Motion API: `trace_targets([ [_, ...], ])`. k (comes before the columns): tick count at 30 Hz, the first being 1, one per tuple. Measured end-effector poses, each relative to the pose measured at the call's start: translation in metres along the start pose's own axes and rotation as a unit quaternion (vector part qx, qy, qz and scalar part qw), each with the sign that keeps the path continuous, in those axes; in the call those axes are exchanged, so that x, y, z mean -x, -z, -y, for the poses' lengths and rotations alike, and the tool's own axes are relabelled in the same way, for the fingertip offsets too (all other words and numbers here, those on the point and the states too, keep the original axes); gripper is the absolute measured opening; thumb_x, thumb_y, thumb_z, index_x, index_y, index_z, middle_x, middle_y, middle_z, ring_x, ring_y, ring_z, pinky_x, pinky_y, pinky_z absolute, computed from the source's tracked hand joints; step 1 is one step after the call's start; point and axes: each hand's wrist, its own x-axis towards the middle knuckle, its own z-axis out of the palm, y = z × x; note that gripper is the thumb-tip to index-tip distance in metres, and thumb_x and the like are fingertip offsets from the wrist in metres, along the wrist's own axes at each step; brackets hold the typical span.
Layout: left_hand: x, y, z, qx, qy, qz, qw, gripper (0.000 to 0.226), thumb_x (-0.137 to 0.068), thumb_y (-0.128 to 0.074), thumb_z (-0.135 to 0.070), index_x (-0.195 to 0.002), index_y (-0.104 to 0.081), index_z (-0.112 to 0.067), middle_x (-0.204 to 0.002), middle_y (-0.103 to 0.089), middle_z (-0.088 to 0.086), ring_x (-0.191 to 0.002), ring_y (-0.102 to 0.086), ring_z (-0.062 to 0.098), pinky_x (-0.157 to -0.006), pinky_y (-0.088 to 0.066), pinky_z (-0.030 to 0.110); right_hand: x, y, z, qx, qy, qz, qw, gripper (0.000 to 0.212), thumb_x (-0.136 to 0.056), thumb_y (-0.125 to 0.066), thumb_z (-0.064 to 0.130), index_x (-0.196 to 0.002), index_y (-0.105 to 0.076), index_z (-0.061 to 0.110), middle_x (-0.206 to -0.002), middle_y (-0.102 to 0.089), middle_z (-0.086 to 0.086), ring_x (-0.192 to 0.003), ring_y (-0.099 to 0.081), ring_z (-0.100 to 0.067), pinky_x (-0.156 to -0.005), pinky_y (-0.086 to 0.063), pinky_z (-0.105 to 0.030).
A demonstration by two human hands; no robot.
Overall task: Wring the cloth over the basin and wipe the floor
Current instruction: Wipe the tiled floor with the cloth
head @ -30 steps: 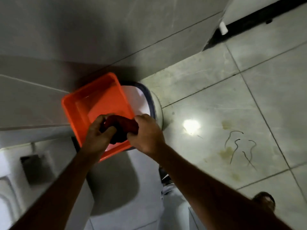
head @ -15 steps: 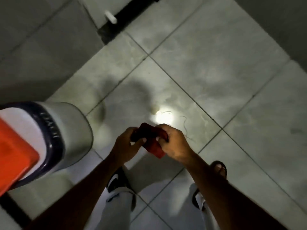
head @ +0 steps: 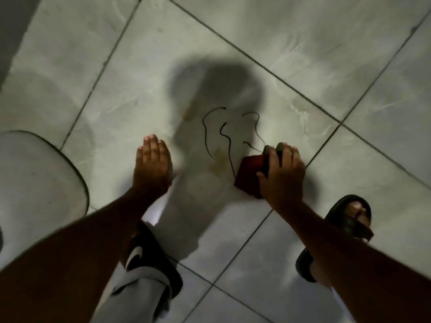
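Cloth (head: 250,173) now pressed on floor (head: 303,54) under right hand (head: 281,176); left hand (head: 152,164) off.

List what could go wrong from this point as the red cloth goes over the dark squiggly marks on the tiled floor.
1. The red cloth lies bunched under the right hand, so it may smear the dark squiggly marks and the yellowish stain instead of lifting them.
2. A wet pale tiled floor under the black slide sandals could be slippery while crouching.
3. The flat, open left hand may land on the dirty patch.
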Motion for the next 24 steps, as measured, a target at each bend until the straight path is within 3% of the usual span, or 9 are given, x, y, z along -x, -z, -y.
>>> trace_targets([
  [2,-0.006,-0.004,0.01,0.008,0.004,0.025,1.0,0.115,-0.066,-0.079,-0.041,-0.143,-0.016,0.014,-0.151,-0.014,0.041,-0.141,-0.015,0.054,-0.115,-0.018,0.059,0.011,-0.019,0.005,0.058,0.05,-0.008,0.997,0.07,-0.088,-0.052,0.041,-0.148,-0.031,0.01,-0.153,-0.03,-0.028,-0.14,-0.024,-0.048,-0.112,-0.024,-0.06],
  [5,-0.013,-0.011,0.02,0.012,-0.011,0.055,0.998,0.129,-0.058,-0.086,-0.047,-0.143,-0.013,0.016,-0.15,-0.011,0.044,-0.14,-0.014,0.057,-0.114,-0.02,0.06,0.037,-0.059,0.013,0.039,0.049,0.027,0.998,0.077,-0.093,-0.047,0.047,-0.153,-0.016,0.011,-0.159,-0.014,-0.028,-0.145,-0.007,-0.051,-0.115,-0.009,-0.064],
  [8,-0.015,-0.01,0.021,0.015,-0.008,0.069,0.997,0.132,-0.062,-0.082,-0.052,-0.145,-0.003,0.013,-0.153,-0.002,0.041,-0.143,-0.005,0.053,-0.118,-0.014,0.057,0.082,-0.092,0.01,0.086,0.167,0.067,0.98,0.093,-0.084,-0.065,0.047,-0.154,-0.012,0.017,-0.159,-0.011,-0.026,-0.145,-0.002,-0.049,-0.114,-0.01,-0.065],
  [12,-0.012,-0.006,0.021,0.026,0.005,0.079,0.996,0.131,-0.068,-0.076,-0.056,-0.146,0.008,0.008,-0.156,0.009,0.035,-0.146,0.005,0.048,-0.121,-0.008,0.052,0.079,-0.088,-0.024,0.153,0.479,0.138,0.853,0.094,-0.069,-0.077,0.048,-0.149,-0.03,0.028,-0.159,-0.028,-0.011,-0.146,-0.023,-0.038,-0.112,-0.024,-0.061],
  [14,-0.013,-0.007,0.022,0.037,0.014,0.086,0.996,0.131,-0.068,-0.075,-0.055,-0.147,0.012,0.004,-0.156,0.014,0.032,-0.146,0.009,0.045,-0.122,-0.005,0.05,0.029,-0.074,-0.027,0.184,0.529,0.104,0.822,0.086,-0.074,-0.068,0.051,-0.148,-0.031,0.029,-0.156,-0.036,-0.011,-0.143,-0.029,-0.039,-0.112,-0.025,-0.061],
  [16,-0.012,-0.01,0.024,0.048,0.017,0.082,0.995,0.133,-0.068,-0.076,-0.055,-0.147,0.015,0.001,-0.157,0.017,0.028,-0.147,0.012,0.042,-0.122,-0.002,0.049,-0.029,-0.055,-0.017,0.185,0.424,0.028,0.886,0.08,-0.084,-0.055,0.057,-0.151,-0.026,0.024,-0.154,-0.036,-0.02,-0.143,-0.025,-0.046,-0.113,-0.02,-0.064],
  [19,-0.01,-0.012,0.027,0.071,0.02,0.082,0.994,0.135,-0.067,-0.076,-0.055,-0.147,0.019,-0.003,-0.158,0.021,0.023,-0.147,0.015,0.037,-0.122,0.0,0.046,-0.096,-0.022,0.0,0.108,0.15,-0.024,0.982,0.084,-0.091,-0.046,0.057,-0.154,-0.006,0.018,-0.16,-0.009,-0.028,-0.145,-0.006,-0.051,-0.113,-0.011,-0.067],
  [21,-0.01,-0.013,0.028,0.077,0.021,0.078,0.994,0.135,-0.067,-0.076,-0.055,-0.147,0.021,-0.005,-0.158,0.022,0.022,-0.147,0.016,0.036,-0.122,0.001,0.046,-0.107,-0.016,0.018,0.061,0.036,-0.022,0.997,0.083,-0.093,-0.04,0.054,-0.153,0.002,0.017,-0.16,0.001,-0.029,-0.145,0.002,-0.051,-0.112,-0.01,-0.068],
  [24,-0.01,-0.013,0.027,0.071,0.019,0.081,0.994,0.135,-0.068,-0.076,-0.055,-0.146,0.022,-0.004,-0.157,0.023,0.022,-0.147,0.017,0.037,-0.122,0.0,0.047,-0.061,-0.035,0.05,0.048,0.014,-0.022,0.999,0.08,-0.091,-0.041,0.051,-0.154,-0.005,0.018,-0.161,-0.005,-0.026,-0.145,-0.003,-0.051,-0.111,-0.016,-0.068],
])
